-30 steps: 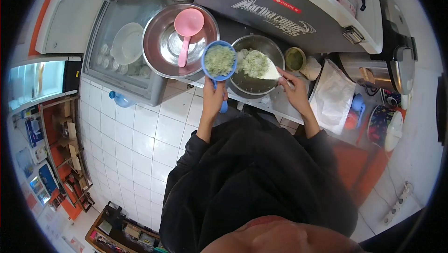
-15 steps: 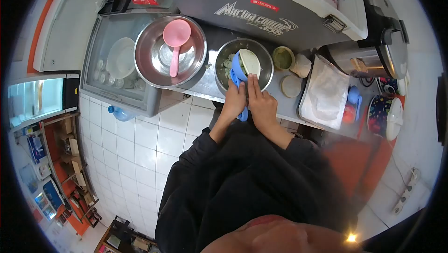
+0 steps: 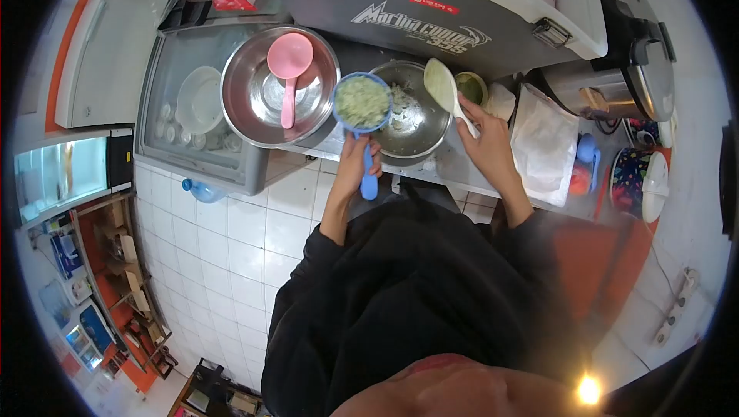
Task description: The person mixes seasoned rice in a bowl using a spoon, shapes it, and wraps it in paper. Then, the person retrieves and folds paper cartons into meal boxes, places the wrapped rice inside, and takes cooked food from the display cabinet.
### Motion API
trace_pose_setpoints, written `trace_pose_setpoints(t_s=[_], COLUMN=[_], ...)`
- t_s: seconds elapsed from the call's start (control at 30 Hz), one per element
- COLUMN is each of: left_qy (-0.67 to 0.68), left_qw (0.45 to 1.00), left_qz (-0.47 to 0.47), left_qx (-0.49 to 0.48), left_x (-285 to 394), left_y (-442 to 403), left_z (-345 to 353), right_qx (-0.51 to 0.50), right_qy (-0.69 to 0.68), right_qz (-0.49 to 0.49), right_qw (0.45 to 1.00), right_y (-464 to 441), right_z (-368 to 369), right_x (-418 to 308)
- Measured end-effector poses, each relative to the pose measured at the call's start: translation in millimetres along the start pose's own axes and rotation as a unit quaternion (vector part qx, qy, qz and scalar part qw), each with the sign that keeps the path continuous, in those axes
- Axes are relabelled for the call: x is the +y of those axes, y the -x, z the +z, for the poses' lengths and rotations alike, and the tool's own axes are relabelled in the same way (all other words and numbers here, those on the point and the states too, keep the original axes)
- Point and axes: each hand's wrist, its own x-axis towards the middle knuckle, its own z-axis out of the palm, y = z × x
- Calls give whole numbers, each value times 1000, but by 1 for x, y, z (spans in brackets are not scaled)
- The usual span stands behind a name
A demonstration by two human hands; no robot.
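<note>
My left hand (image 3: 358,161) is closed round the handle of a blue ladle (image 3: 369,186). Its bowl is filled with pale green, grainy food (image 3: 362,103) and sits level over the left rim of a steel bowl (image 3: 419,136). Some white and greenish food clings to the inside of that bowl. My right hand (image 3: 485,136) grips a white rice paddle (image 3: 441,86) by its handle, the blade raised above the bowl's right rim with green residue on it. Behind the paddle stands an open tub of green paste (image 3: 469,88).
Left of the bowl, a wide steel basin (image 3: 254,128) holds a pink dipper (image 3: 290,58). A large grey cooler box (image 3: 416,13) stands along the back. To the right lie a paper-lined tray (image 3: 546,148), another blue utensil (image 3: 589,151) and a rice cooker (image 3: 608,94).
My hands have moved apart. The ladle has gone left and come level, showing its full load, and the paddle has gone right, away from it. Less food shows in the bowl.
</note>
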Motion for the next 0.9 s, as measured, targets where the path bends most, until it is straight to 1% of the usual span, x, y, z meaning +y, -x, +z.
trace_pose_setpoints(t_s=[0.07,0.1,0.13,0.17,0.2,0.23,0.27,0.3,0.33,0.37,0.4,0.47,0.5,0.53,0.6,0.67,0.73,0.77,0.8,0.83,0.87,0.9], left_qy=[28,47,50,2,-48,-19,-18,-29,-40,-19,-17,-18,-17,-6,7,-21,-28,-51,-74,-74,-54,-35], left_qw=[999,998,998,995,987,988,988,980,968,968,968,971,971,965,960,963,965,966,967,967,968,968], left_qz=[24,35,35,80,124,111,109,143,177,182,181,197,198,215,228,214,209,214,220,219,228,238], left_qx=[-4,11,17,56,95,102,104,138,171,170,172,133,133,147,161,160,159,135,109,109,92,73], left_x=[-8,-14,-23,-28,-32,-36,-37,-37,-37,-34,-35,-38,-38,-38,-39,-39,-39,-40,-40,-41,-38,-35], left_y=[2,0,-3,-5,-8,-11,-16,-21,-25,-27,-29,-34,-37,-40,-39,-40,-39,-40,-40,-38,-35,-34], left_z=[-22,-31,-36,-34,-33,-32,-26,-18,-11,-8,-8,-11,-12,-15,-21,-29,-35,-40,-41,-40,-36,-32], right_qx=[-73,-75,-106,-135,-139,-119,-97,-100,-100,-99,-101,-129,-151,-151,-193,-199,-168,-171,-120,-66,-66,-100], right_qy=[73,73,183,292,291,325,357,358,349,341,342,320,350,350,372,380,389,389,437,482,483,472], right_qz=[-15,-18,-10,-4,-7,-41,-74,-73,-93,-114,-114,-294,-331,-331,-455,-462,-450,-450,-428,-403,-401,-400], right_qw=[995,994,977,947,947,937,926,926,927,928,927,891,863,863,786,776,786,786,782,775,775,780], right_y=[-9,-14,-17,-20,-25,-30,-35,-40,-45,-50,-54,-61,-58,-55,-47,-45,-50,-56,-65,-70,-67,-65], right_z=[3,2,1,2,7,14,21,28,36,42,48,56,59,57,48,31,13,10,8,8,10,14], right_x=[27,23,16,13,14,19,23,24,24,26,31,36,36,35,25,14,9,14,22,27,31,37])
